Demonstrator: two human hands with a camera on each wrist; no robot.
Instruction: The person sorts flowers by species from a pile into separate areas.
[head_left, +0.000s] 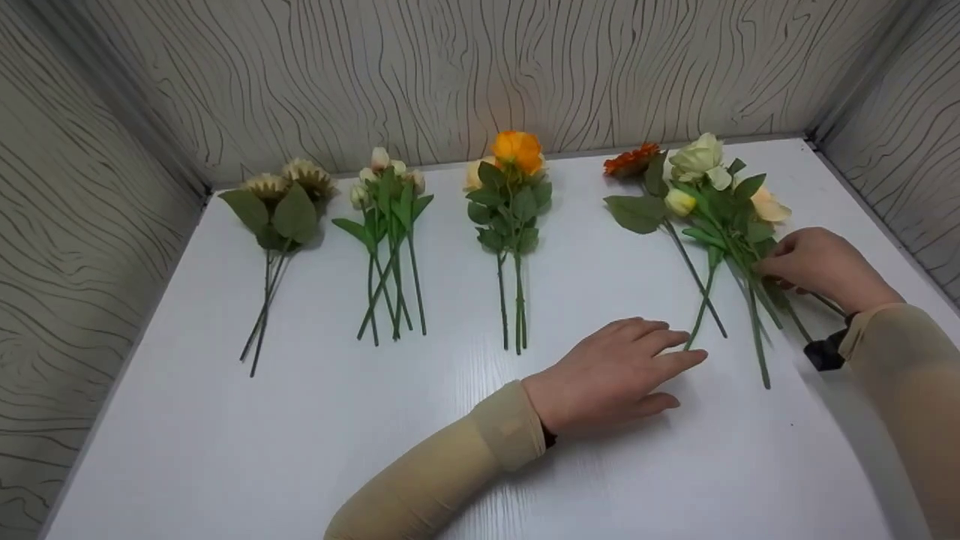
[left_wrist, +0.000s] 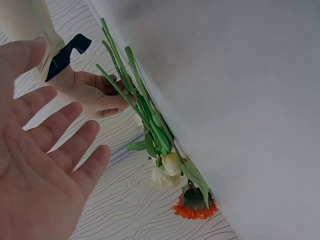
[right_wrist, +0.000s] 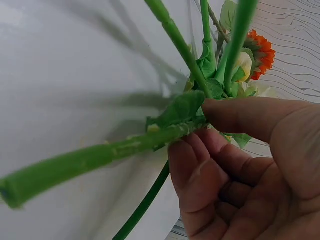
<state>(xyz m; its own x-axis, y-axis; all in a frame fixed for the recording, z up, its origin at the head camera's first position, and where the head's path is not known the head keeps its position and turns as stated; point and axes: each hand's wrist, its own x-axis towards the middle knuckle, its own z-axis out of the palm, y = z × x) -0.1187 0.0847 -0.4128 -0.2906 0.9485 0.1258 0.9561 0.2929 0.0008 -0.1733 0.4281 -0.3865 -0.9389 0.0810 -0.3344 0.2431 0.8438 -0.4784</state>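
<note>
A mixed bunch of artificial flowers (head_left: 720, 217) lies at the right of the white table (head_left: 300, 450), with an orange gerbera (head_left: 631, 160), a white rose (head_left: 697, 157) and long green stems. My right hand (head_left: 780, 259) reaches into its stems. In the right wrist view the thumb and fingers of that hand (right_wrist: 200, 125) pinch one green stem (right_wrist: 90, 160) by a leaf. My left hand (head_left: 660, 349) lies flat with straight fingers, its tips just short of a stem end. The left wrist view shows that open palm (left_wrist: 55, 150) facing the bunch (left_wrist: 150, 120).
Three sorted groups lie in a row further left: two pale sunflower-like blooms (head_left: 281, 202), a bunch of small buds (head_left: 386, 202) and an orange-headed bunch (head_left: 510, 187). Patterned walls (head_left: 480, 67) close the table on three sides. A black strap (head_left: 825, 352) sits at my right wrist.
</note>
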